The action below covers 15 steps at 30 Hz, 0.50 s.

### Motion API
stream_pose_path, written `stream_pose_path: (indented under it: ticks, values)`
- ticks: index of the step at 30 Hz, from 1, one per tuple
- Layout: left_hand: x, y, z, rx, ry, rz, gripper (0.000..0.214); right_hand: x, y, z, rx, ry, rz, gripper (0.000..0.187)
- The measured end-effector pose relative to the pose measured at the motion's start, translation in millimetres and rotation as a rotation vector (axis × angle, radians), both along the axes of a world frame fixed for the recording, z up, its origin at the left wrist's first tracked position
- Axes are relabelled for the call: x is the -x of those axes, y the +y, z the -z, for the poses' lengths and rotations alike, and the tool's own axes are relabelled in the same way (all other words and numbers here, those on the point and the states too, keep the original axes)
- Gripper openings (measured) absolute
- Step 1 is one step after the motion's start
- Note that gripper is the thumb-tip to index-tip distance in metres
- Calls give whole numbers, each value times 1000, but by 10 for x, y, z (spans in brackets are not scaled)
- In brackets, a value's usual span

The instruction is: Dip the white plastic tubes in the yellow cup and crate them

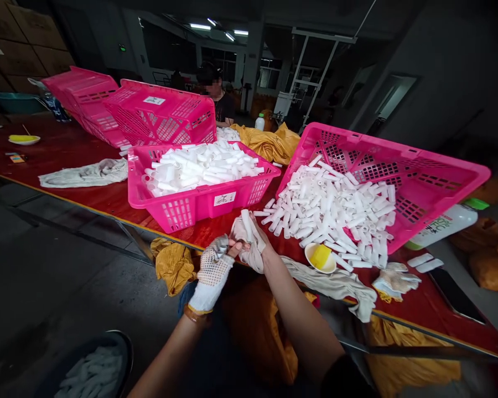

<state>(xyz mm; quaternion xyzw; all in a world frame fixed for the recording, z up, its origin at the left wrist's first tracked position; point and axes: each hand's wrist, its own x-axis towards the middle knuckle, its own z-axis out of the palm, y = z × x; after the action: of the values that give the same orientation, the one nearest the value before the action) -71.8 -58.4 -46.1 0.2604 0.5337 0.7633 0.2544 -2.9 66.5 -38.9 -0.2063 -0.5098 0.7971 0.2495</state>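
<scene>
My right hand (262, 239) is closed around a pale cloth (252, 258) and a short white plastic tube (246, 224), which stands up out of the cloth. Just left of it is my left hand (214, 270), in a dotted white glove with bare fingertips. Its thumb and fingers are pinched together against the cloth's edge; what lies between them is hidden. Behind my hands a pink basket (203, 200) is filled with white tubes (203, 166). To the right, a heap of similar tubes (332, 204) spills from a tipped pink basket (431, 160) onto the red table (103, 200).
A small dish (326, 268) with a yellow piece, a long rag (332, 282), a glove (396, 281) and a phone (456, 294) lie at right. Another cloth (85, 173) lies left. A tub (126, 354) of tubes stands below. A person (224, 105) sits beyond the table.
</scene>
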Motion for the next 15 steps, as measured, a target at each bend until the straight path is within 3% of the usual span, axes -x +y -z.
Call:
stream_pose_path:
  ticks: [4, 7, 9, 15]
  values:
    - [98, 15, -159, -52, -38, 24, 38, -216, -126, -69, 84, 43, -170, 47]
    - [258, 32, -325, -31, -58, 306, 32, -336, -169, -143, 59, -75, -120, 50]
    - [338, 21, -405, -35, -37, 418, 33, -344, -179, -198, 18, -182, -39, 52]
    - [309, -52, -401, -71, -70, 344, 37, -106, -235, -177, -166, -204, 159, 51]
